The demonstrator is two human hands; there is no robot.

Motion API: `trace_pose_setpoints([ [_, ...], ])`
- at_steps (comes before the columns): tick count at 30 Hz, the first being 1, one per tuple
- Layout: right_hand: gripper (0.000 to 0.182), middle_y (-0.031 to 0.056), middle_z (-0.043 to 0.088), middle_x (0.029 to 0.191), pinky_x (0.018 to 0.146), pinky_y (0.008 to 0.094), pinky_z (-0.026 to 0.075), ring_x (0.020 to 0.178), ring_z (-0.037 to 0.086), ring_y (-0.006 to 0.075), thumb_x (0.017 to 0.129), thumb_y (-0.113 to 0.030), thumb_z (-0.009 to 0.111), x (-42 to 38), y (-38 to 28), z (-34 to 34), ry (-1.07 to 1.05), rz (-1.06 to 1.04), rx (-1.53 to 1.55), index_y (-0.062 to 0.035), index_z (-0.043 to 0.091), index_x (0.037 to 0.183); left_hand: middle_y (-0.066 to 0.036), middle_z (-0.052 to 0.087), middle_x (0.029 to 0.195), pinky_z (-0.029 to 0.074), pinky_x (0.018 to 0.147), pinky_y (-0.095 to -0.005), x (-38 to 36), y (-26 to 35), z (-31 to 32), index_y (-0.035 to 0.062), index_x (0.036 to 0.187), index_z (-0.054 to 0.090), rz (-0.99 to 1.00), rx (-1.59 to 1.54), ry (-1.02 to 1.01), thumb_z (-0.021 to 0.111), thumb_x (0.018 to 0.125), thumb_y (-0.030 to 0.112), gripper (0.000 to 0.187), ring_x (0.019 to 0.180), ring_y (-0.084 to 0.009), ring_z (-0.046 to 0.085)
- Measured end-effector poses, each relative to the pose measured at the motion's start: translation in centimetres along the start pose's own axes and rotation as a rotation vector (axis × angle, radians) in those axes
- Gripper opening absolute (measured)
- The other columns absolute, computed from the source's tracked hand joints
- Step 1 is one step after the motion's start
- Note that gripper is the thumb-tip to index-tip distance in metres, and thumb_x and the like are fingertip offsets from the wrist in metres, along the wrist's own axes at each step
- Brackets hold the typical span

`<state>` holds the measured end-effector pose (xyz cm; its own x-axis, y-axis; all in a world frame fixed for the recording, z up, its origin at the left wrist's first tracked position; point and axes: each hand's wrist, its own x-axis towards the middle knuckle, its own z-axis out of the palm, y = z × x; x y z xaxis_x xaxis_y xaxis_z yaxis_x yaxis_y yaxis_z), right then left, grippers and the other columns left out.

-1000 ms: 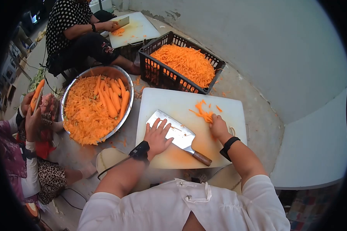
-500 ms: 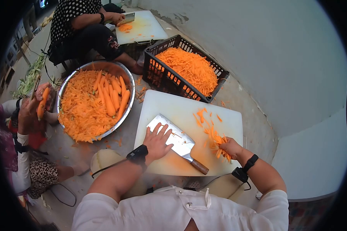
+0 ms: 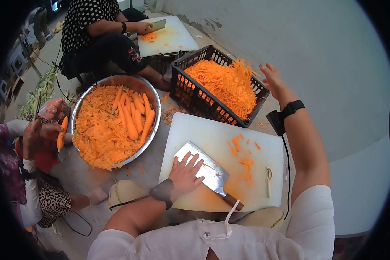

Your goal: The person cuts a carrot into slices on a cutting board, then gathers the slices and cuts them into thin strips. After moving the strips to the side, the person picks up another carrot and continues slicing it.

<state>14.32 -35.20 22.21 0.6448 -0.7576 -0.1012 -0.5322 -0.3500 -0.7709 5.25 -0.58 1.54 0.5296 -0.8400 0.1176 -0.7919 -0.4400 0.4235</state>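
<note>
Orange shreds (image 3: 224,82) fill the black crate (image 3: 190,97) nearly to the rim, and a few strands hang in the air at its far corner under the right hand (image 3: 272,77), whose fingers are spread wide and hold nothing. The white board (image 3: 208,134) is almost bare, with only scattered bits (image 3: 247,162) left near its right side. The left hand (image 3: 184,175) lies flat, fingers spread, on the blade of the cleaver (image 3: 210,173), which rests on the board with its handle pointing toward the person.

By the look of it, this batch is cut and tipped into the crate; whole carrots (image 3: 134,112) on top of the shreds in the steel bowl (image 3: 154,99) are not yet cut.

Two other people work nearby, one holding a carrot (image 3: 61,133), one at a second board (image 3: 173,37). What supports the near board is hidden, and the small pale thing (image 3: 268,180) by its right edge is hard to identify.
</note>
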Motion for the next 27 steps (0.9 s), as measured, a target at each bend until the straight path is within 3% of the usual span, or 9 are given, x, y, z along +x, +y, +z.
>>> trace_pose_setpoints([
  [2,0.058,0.0149,0.056,0.109,0.090,0.0322,0.040,0.100,0.053,0.0223,0.086,-0.030,0.056,0.4,0.6,0.2,0.028,-0.161,0.191,0.0017,0.038,0.131,-0.009,0.036,0.138,0.023,0.099,-0.0628,0.0,-0.1,-0.1,0.0119,0.128,0.047,0.003,-0.004,0.007,0.056,0.080,0.042,0.057,0.131,-0.0320,0.027],
  [3,0.058,0.0149,0.056,0.109,0.090,0.0322,0.040,0.100,0.053,0.0223,0.086,-0.030,0.056,0.0,1.4,0.1,0.031,-0.156,0.193,0.0017,0.038,0.131,-0.009,0.037,0.138,0.023,0.098,-0.0629,0.0,-0.1,-0.1,0.0117,0.128,0.047,0.007,0.004,0.019,0.056,0.080,0.042,0.057,0.130,-0.0321,0.027],
  [5,0.057,0.0095,0.053,0.118,0.087,0.0371,0.039,0.104,0.049,0.0192,0.086,-0.035,0.055,-2.3,4.2,-0.4,-0.216,-0.210,0.090,0.0000,0.041,0.130,-0.009,0.037,0.138,0.023,0.098,-0.0630,-0.2,0.0,0.1,0.0116,0.128,0.047,0.018,0.011,0.029,0.056,0.080,0.042,0.057,0.130,-0.0322,0.027],
  [7,0.054,0.0174,0.053,0.121,0.093,0.0324,0.040,0.108,0.052,0.0236,0.083,-0.025,0.060,-5.3,7.9,-0.3,-0.302,-0.190,0.100,0.0030,0.045,0.126,-0.010,0.037,0.138,0.024,0.098,-0.0632,-0.1,0.0,0.2,0.0114,0.128,0.047,0.016,0.025,0.034,0.056,0.080,0.042,0.057,0.130,-0.0325,0.027],
  [12,0.057,0.0186,0.054,0.116,0.084,0.0321,0.047,0.099,0.056,0.0242,0.080,-0.024,0.064,-15.4,15.2,-2.1,-0.481,-0.082,-0.197,0.0034,0.044,0.126,-0.010,0.036,0.139,0.022,0.100,-0.0629,0.0,0.0,0.2,0.0113,0.130,0.045,0.009,0.042,-0.011,0.055,0.082,0.042,0.058,0.132,-0.0316,0.024],
  [18,0.063,0.0195,0.051,0.119,0.090,0.0365,0.044,0.105,0.053,0.0295,0.077,-0.024,0.065,-23.2,21.5,-3.5,-0.459,0.074,-0.350,0.0018,0.041,0.129,-0.012,0.038,0.137,0.024,0.098,-0.0626,0.1,0.0,0.4,0.0099,0.127,0.047,0.043,0.062,0.005,0.056,0.081,0.040,0.056,0.130,-0.0340,0.028],
  [24,0.074,0.0234,0.039,0.131,0.104,0.0402,0.030,0.123,0.037,0.0374,0.076,-0.029,0.066,-26.0,26.0,-0.6,-0.308,-0.136,-0.474,0.0014,0.031,0.134,-0.009,0.036,0.138,0.020,0.102,-0.0601,0.1,0.2,0.4,0.0126,0.130,0.044,-0.003,0.106,0.002,0.055,0.081,0.040,0.057,0.131,-0.0309,0.026],
  [26,0.081,0.0226,0.023,0.142,0.107,0.0424,0.023,0.132,0.022,0.0375,0.078,-0.036,0.064,-26.5,25.8,0.7,-0.298,-0.216,-0.661,0.0003,0.023,0.138,-0.009,0.036,0.139,0.020,0.102,-0.0594,0.2,0.3,0.4,0.0127,0.130,0.043,-0.008,0.116,-0.014,0.055,0.081,0.040,0.057,0.132,-0.0301,0.025],
  [27,0.081,0.0226,0.023,0.142,0.107,0.0424,0.023,0.132,0.022,0.0375,0.078,-0.036,0.064,-26.5,26.0,1.3,-0.300,-0.211,-0.654,0.0003,0.023,0.138,-0.008,0.036,0.139,0.020,0.102,-0.0591,0.1,0.2,0.5,0.0127,0.130,0.043,-0.008,0.121,-0.007,0.055,0.081,0.040,0.057,0.132,-0.0299,0.025],
])
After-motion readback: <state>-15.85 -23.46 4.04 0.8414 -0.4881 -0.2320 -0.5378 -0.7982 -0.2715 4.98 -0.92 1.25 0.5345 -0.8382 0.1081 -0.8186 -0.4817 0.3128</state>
